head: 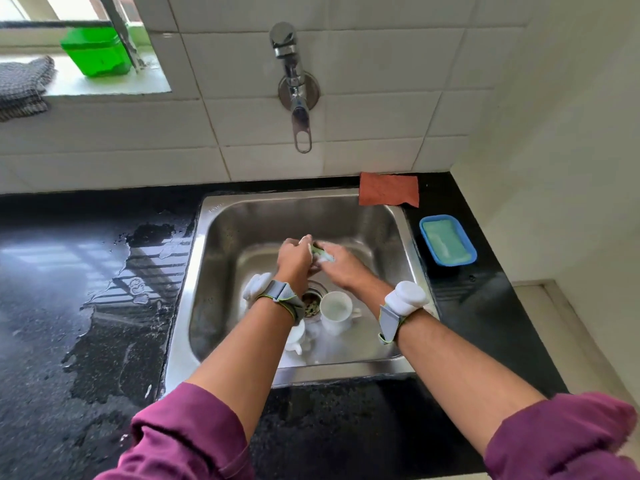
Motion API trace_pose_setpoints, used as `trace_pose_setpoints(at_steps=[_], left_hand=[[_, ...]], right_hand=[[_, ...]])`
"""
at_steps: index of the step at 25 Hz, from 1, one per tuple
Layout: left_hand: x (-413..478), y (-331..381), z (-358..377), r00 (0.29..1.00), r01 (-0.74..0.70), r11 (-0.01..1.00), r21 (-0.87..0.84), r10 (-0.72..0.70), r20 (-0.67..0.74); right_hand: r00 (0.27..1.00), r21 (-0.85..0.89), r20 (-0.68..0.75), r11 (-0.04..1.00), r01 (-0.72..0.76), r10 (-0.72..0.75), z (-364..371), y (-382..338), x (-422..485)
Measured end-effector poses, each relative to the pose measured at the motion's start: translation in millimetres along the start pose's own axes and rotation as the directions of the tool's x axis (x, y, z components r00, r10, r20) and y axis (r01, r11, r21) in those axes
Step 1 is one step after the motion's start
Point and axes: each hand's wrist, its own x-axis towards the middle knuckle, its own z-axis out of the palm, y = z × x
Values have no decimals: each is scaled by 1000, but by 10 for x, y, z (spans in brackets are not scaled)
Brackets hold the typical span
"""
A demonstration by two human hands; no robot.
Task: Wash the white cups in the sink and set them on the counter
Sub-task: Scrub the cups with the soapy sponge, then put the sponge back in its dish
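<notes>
Cup (306, 240) gripped in the left hand (294, 260) over the sink (259, 223), right hand (341, 267) pinching a sponge (319, 252) against it, could slip when soapy and chip the two cups (336, 311) lying below.

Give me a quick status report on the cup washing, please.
Left hand grips white cup, right hand scrubs it with green sponge. Upright cup and tipped cup wait in sink. Nothing in the way.
</notes>
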Motion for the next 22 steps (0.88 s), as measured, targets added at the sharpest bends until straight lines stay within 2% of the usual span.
trace_pose_setpoints(at_steps=[5,8,12,16,22], left_hand=[[-225,137,539,992,-39,998,-42,44,119],[-340,212,887,974,-48,998,-32,54,221],[-509,248,1281,931,-50,999,17,40,363],[-554,174,1395,918,-8,997,83,-25,396],[-488,57,1377,929,9,987,160,-67,363]], right_hand=[[972,-86,-231,996,30,-49,-479,165,-133],[905,-144,-415,989,38,-95,-797,294,-226],[800,-216,-593,975,-56,-85,-1237,559,-307],[764,-290,-645,936,-202,-35,-1453,839,-341],[772,-355,-634,903,-240,-44,-1364,1012,-322]])
